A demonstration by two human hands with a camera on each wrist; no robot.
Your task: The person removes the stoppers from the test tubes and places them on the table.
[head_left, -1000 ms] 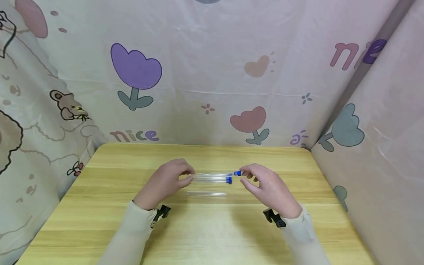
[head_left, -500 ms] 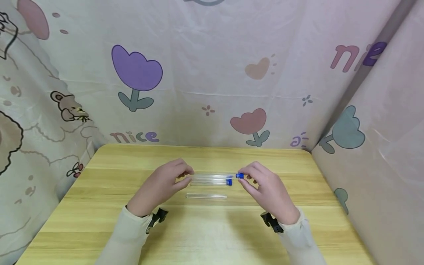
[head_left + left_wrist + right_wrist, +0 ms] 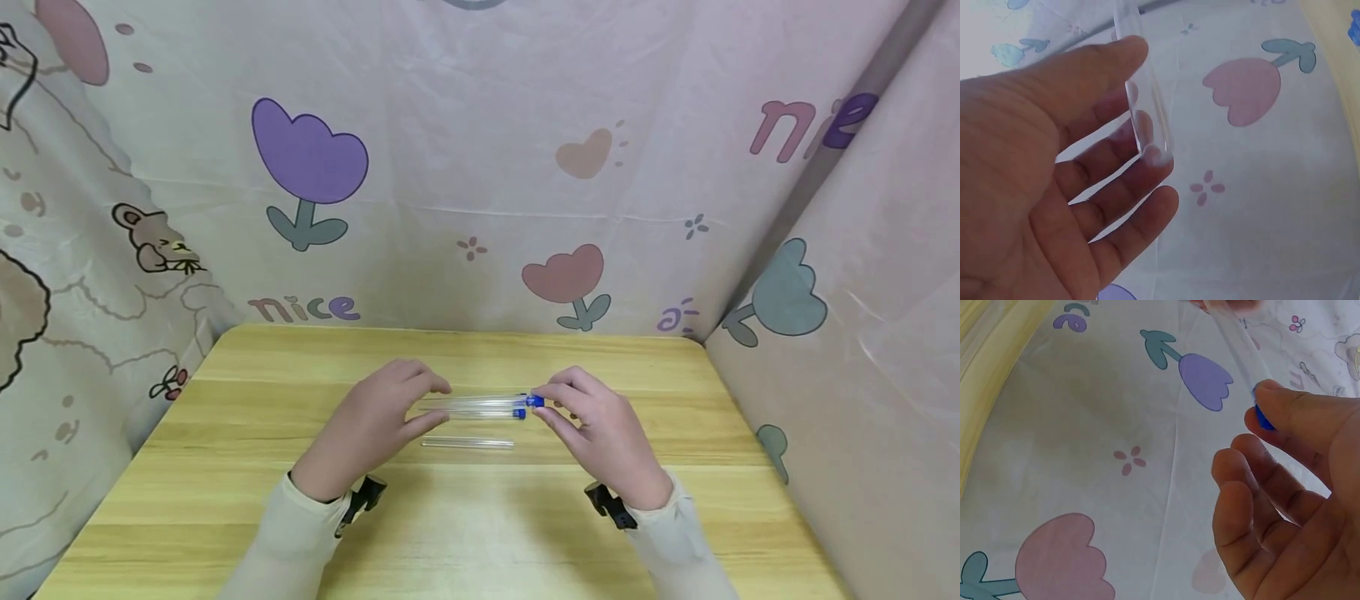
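Note:
A clear test tube (image 3: 483, 402) runs level between my two hands, above the table. My left hand (image 3: 378, 408) holds its rounded end, thumb on the near side and fingers behind, as the left wrist view shows on the tube (image 3: 1147, 106). At the other end, the thumb and index finger of my right hand (image 3: 607, 425) pinch a blue cap (image 3: 535, 402) at the tube's mouth. The cap (image 3: 1264, 419) is partly covered by the thumb in the right wrist view. Capped tubes (image 3: 480, 413) lie just below, partly overlapped by the held one.
One uncapped clear tube (image 3: 467, 443) lies nearer to me on the wooden table (image 3: 480, 525). A printed cloth (image 3: 435, 167) hangs behind the table and along both sides. Each wrist wears a small black camera mount (image 3: 363, 500).
My right hand has brought the blue cap left, closing the gap to the tube's mouth. My left thumb and index finger have spread wider, and the tube's rounded end now shows between them.

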